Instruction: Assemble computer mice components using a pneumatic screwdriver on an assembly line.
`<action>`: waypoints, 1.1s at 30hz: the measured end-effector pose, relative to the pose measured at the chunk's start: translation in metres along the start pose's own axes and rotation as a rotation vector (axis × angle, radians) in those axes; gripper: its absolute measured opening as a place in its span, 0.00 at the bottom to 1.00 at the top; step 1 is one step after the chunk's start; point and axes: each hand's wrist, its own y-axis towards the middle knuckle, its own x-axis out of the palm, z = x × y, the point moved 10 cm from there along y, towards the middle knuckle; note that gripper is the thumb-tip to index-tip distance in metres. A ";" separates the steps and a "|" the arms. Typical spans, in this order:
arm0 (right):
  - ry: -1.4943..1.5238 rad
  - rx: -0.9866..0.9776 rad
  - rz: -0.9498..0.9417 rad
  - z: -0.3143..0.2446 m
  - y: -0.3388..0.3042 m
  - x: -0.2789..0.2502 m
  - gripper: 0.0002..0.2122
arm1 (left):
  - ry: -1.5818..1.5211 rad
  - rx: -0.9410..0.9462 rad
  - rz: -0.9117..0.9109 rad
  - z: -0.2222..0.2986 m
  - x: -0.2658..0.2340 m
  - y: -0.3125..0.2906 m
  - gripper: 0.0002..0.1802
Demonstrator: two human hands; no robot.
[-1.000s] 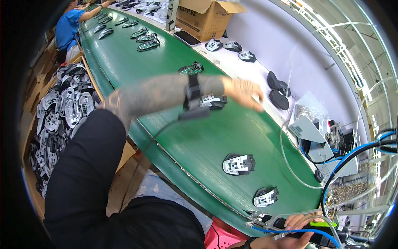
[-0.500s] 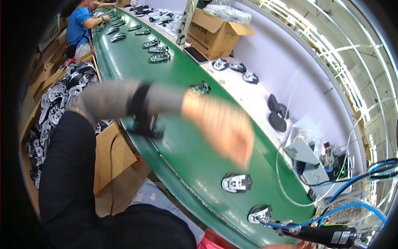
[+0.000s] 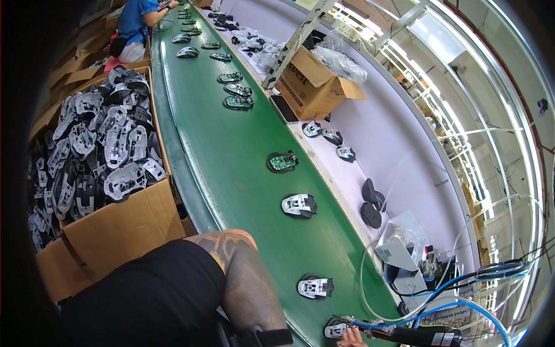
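My left arm comes in from the lower left, its forearm bent down past the lower edge with a black band (image 3: 267,337) on it. At the lower edge, the fingertips of what looks like my left hand (image 3: 350,338) are closed against the side of a half-assembled computer mouse (image 3: 334,328). The tip of a black powered screwdriver (image 3: 425,335) lies over this mouse. Most of that hand is hidden, and my right hand is out of the picture. Farther up the green belt lie two mice with white inner frames, one close by (image 3: 316,287) and one farther off (image 3: 299,205).
A mouse with a bare green circuit board (image 3: 282,162) and several more stand along the belt (image 3: 208,144). At left, a cardboard box (image 3: 124,231) brims with mouse shells. A phone (image 3: 284,109) and an open carton (image 3: 315,81) rest on the side ledge. A person in blue (image 3: 134,23) works far off.
My left arm has swung from across the belt down toward the lower edge. A white-framed mouse shows where the hand blurred past. The view has shifted, bringing the shell box into sight.
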 end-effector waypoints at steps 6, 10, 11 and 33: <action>-0.278 -0.515 0.323 -0.054 0.057 0.150 0.11 | 0.160 0.152 0.100 0.001 0.081 0.017 0.08; 0.024 -0.523 0.425 -0.046 0.067 0.197 0.10 | 0.273 0.224 0.160 0.012 0.136 0.031 0.07; 0.114 -0.508 0.440 -0.044 0.073 0.207 0.11 | 0.305 0.218 0.172 0.012 0.149 0.035 0.07; -0.289 0.065 -0.925 -0.016 0.155 0.552 0.24 | 0.747 -0.365 0.121 -0.027 -0.140 -0.073 0.12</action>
